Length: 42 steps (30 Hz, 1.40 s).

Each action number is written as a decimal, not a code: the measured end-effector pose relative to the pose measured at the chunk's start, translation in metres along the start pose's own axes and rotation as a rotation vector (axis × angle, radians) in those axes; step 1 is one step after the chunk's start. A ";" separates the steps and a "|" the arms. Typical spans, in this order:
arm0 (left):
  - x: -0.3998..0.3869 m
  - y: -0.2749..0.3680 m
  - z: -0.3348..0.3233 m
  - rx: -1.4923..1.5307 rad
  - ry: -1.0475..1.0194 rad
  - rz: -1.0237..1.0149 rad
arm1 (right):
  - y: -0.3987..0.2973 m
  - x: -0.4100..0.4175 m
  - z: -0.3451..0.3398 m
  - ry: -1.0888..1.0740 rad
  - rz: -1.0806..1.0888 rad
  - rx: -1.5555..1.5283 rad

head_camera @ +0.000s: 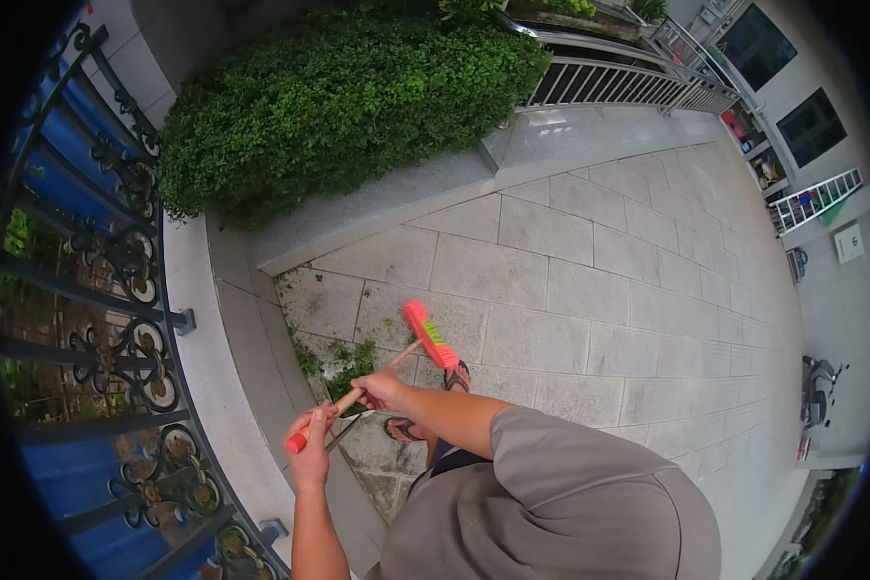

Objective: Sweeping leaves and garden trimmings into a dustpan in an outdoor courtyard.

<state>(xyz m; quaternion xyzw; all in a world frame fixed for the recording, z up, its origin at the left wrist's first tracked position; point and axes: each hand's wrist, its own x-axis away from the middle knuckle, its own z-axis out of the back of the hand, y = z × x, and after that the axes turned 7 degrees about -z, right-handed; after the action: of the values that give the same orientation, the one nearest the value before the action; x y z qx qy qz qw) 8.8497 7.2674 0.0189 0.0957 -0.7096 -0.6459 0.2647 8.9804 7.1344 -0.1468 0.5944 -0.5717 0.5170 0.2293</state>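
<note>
A broom with a pink-red head (429, 335), yellow-green and pink bristles and a wooden handle slants over the paving. My right hand (380, 389) is closed round the handle partway along. Near the handle's red end cap, my left hand (309, 441) grips the same handle. A thin dark rod (344, 433) runs from beside my left hand down to a pale edge; what it belongs to is mostly hidden. Green leaf clippings (351, 366) lie heaped just beyond my hands, with smaller bits scattered on the stone paving (391, 254). The broom head is close to my sandalled foot (457, 375).
A clipped hedge (348, 109) grows behind a low stone kerb (384, 192). Along the left runs a black wrought-iron fence (101, 355) on a stone wall. Farther off are a metal railing (609, 83), a ladder (815, 201) and a parked scooter (819, 391).
</note>
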 end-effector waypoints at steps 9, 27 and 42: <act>0.074 0.099 0.014 -0.259 0.111 -0.308 | -0.016 0.077 -0.090 -0.040 0.112 0.086; -0.034 0.105 0.016 -0.356 0.304 -0.165 | -0.087 -0.026 -0.105 -0.021 0.111 0.296; -0.203 0.032 -0.091 -0.047 -0.057 -0.138 | -0.229 -0.053 0.079 0.397 0.160 0.209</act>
<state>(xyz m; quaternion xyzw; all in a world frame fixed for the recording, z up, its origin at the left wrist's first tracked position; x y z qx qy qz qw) 9.0726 7.2902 0.0013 0.1198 -0.6932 -0.6816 0.2014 9.2288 7.1449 -0.1490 0.4545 -0.5040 0.6966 0.2327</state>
